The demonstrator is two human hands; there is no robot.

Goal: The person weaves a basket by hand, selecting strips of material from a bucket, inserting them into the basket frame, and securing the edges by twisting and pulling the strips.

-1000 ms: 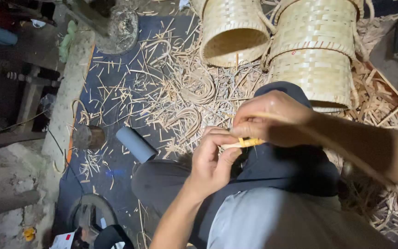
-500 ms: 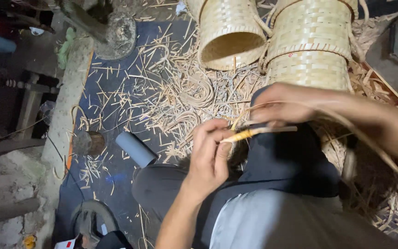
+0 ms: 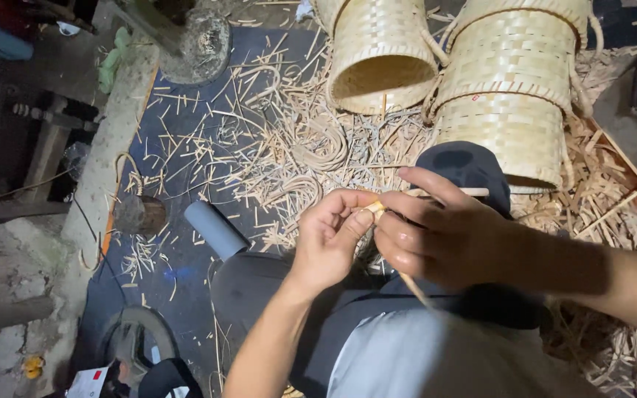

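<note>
My left hand [image 3: 331, 237] pinches the end of a thin bamboo strip [image 3: 374, 208] between thumb and fingers, just above my dark-trousered knee [image 3: 466, 166]. My right hand [image 3: 447, 236] closes over the same strip right beside it, knuckles toward me. The pale strip runs through the right fist and comes out below as a thin sliver [image 3: 413, 284]. A short piece pokes out beyond the right fingers [image 3: 473, 192]. Most of the strip is hidden by the hands.
Three woven bamboo baskets lie ahead: one on its side [image 3: 381, 55], two stacked at right [image 3: 514, 88]. Bamboo shavings [image 3: 289, 155] litter a dark mat [image 3: 186, 140]. A grey cylinder [image 3: 215, 228] and a stump [image 3: 141, 214] sit left; a concrete ledge [image 3: 97, 184] borders it.
My right hand has slid back along the strip toward my left hand, so both hands now meet. The long length of strip seen earlier is now covered.
</note>
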